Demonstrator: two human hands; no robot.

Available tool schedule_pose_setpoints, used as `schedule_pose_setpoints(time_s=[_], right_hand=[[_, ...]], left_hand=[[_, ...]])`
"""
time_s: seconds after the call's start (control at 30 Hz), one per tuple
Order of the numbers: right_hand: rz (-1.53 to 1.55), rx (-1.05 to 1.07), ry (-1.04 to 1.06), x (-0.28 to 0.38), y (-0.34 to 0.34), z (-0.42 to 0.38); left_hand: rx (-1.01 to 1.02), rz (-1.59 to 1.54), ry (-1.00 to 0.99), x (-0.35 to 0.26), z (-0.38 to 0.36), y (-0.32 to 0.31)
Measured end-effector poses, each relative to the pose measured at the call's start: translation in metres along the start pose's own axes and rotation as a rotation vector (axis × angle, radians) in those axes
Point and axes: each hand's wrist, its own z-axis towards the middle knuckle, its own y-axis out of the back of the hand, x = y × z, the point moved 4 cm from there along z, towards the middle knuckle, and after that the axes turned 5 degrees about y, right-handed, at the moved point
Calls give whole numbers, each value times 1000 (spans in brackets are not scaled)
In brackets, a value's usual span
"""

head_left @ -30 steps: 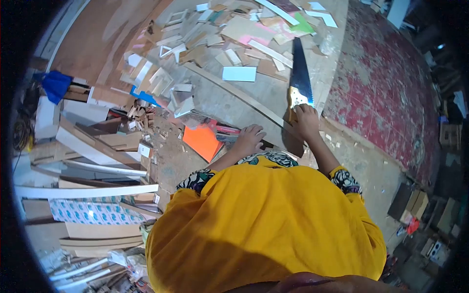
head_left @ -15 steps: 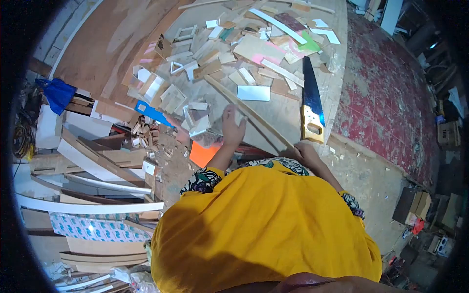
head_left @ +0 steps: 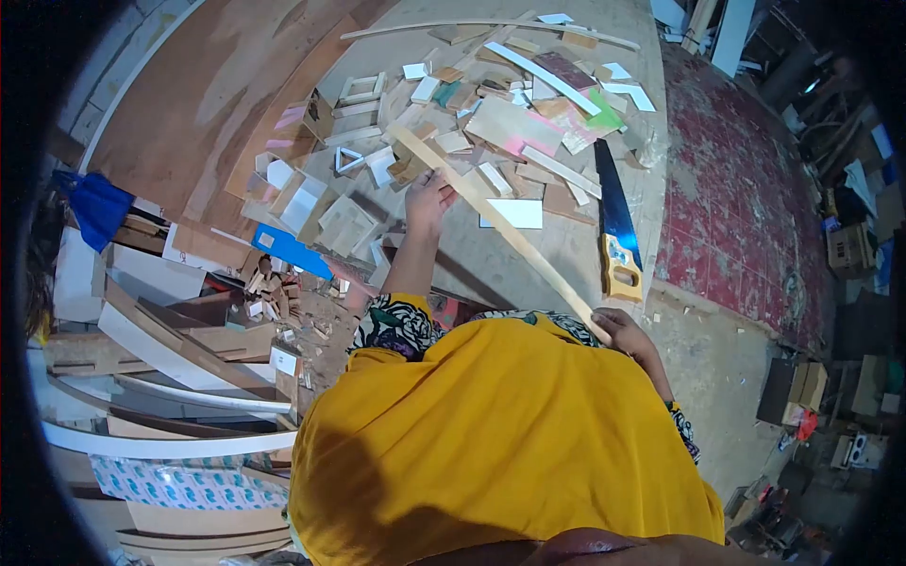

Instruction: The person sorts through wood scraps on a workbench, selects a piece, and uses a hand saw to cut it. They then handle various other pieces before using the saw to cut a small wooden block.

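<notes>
A long thin wooden strip [head_left: 514, 238] lies diagonally in front of my body, over the cluttered work surface. My right hand [head_left: 618, 330] is closed around its near end. My left hand [head_left: 429, 200] touches the strip's edge near the far end, its fingers curled against the wood. Under the middle of the strip is a white rectangular piece [head_left: 525, 214], partly covered by it. To the right of the strip rests a handsaw [head_left: 618, 222] with a black blade and a yellow handle nearest me.
Scraps [head_left: 514, 125] of wood and white board cover the work surface beyond my hands. A blue-handled saw [head_left: 293, 249] lies at the left edge. Curved white and brown boards [head_left: 179, 439] are stacked at lower left. A red patterned surface [head_left: 736, 208] extends on the right.
The strip has turned to show its broad face. My left hand has moved forward from beside it to its edge. My right hand has shifted slightly right and nearer my body.
</notes>
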Motion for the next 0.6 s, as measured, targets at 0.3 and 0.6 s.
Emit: schedule_pose_setpoints(time_s=[0.3, 0.6], right_hand=[[87, -81, 25, 13, -39, 31], [56, -91, 258, 91, -70, 95]], left_hand=[[-50, 6, 96, -10, 47, 30], [78, -192, -170, -137, 56, 23]])
